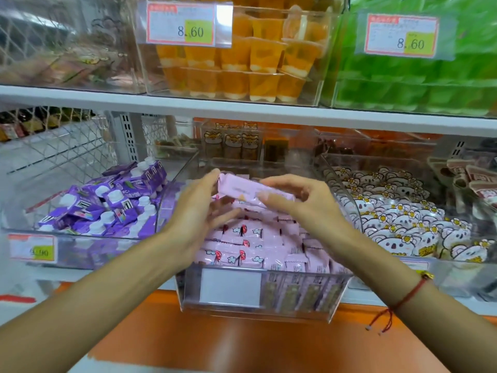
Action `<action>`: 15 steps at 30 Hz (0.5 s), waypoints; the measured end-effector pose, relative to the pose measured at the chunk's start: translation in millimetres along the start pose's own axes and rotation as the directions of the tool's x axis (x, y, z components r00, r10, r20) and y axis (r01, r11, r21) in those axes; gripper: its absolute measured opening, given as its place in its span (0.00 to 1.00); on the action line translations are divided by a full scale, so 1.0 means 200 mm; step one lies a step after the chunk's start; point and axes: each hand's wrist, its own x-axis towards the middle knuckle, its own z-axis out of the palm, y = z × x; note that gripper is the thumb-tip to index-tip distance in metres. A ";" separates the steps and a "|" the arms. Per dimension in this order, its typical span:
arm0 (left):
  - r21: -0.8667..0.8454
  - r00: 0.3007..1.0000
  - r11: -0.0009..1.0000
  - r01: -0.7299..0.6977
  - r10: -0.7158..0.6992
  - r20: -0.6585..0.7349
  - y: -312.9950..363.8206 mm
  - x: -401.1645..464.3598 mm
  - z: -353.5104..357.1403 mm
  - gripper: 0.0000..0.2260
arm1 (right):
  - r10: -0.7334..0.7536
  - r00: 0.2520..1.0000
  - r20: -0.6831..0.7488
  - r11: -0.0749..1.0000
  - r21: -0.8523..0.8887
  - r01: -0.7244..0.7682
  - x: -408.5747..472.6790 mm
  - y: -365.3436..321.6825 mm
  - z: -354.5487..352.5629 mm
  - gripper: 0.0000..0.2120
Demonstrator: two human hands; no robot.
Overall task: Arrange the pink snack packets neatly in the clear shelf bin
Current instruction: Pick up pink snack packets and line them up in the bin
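Note:
A clear shelf bin (301, 305) juts out from the lower shelf, centre, filled with several pink snack packets (250, 246) lying in rough rows. Above the pile I hold a small stack of pink packets (242, 188) between both hands. My left hand (199, 211) grips its left end, fingers curled under. On the stack's right end my right hand (295, 200) pinches with thumb and fingers. The packets under my hands are partly hidden.
A bin of purple pouches (107, 203) stands to the left, a bin of white koala-print packets (398, 222) to the right. The upper shelf (242, 106) holds orange jelly cups (242, 63) and green packs (419, 76). An orange ledge (242, 343) lies below.

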 end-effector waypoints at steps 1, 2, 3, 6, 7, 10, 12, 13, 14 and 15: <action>0.048 0.999 0.998 -0.044 0.043 0.027 0.01 0.00 -0.01 0.13 | 0.128 0.992 -0.006 0.986 0.106 -0.127 0.01 0.00 0.00 0.08; 0.104 0.994 0.990 -0.092 0.086 0.061 0.02 0.01 -0.01 0.13 | 0.240 0.971 0.006 0.950 0.205 -0.236 0.02 -0.01 0.00 0.08; 0.166 0.988 0.977 -0.136 0.121 0.098 0.02 0.01 -0.01 0.11 | 0.326 0.945 0.029 0.898 0.303 -0.319 0.02 -0.02 0.01 0.08; 0.273 0.972 0.938 -0.213 0.176 0.155 0.03 -0.01 -0.03 0.14 | 0.449 0.890 0.082 0.761 0.486 -0.429 0.02 -0.05 0.01 0.07; 0.274 0.972 0.937 -0.219 0.185 0.144 0.03 -0.01 -0.03 0.15 | 0.466 0.879 0.105 0.734 0.508 -0.450 0.01 -0.05 0.01 0.08; 0.261 0.981 0.945 -0.196 0.187 0.060 0.02 -0.02 -0.03 0.16 | 0.478 0.854 0.205 0.664 0.552 -0.504 0.01 -0.04 0.01 0.17; 0.284 0.984 0.943 -0.175 0.180 0.010 0.02 -0.02 -0.03 0.17 | 0.451 0.858 0.247 0.639 0.582 -0.503 0.01 -0.04 0.00 0.23; 0.299 0.984 0.939 -0.170 0.178 0.000 0.01 -0.01 -0.02 0.18 | 0.429 0.869 0.248 0.638 0.598 -0.485 0.01 -0.04 0.00 0.24; 0.307 0.984 0.937 -0.165 0.176 -0.008 0.01 -0.01 -0.02 0.19 | 0.404 0.883 0.237 0.647 0.609 -0.459 0.01 -0.03 0.00 0.24; 0.310 0.984 0.937 -0.162 0.175 -0.015 0.00 -0.01 -0.02 0.19 | 0.379 0.900 0.215 0.667 0.611 -0.427 0.01 -0.03 0.01 0.22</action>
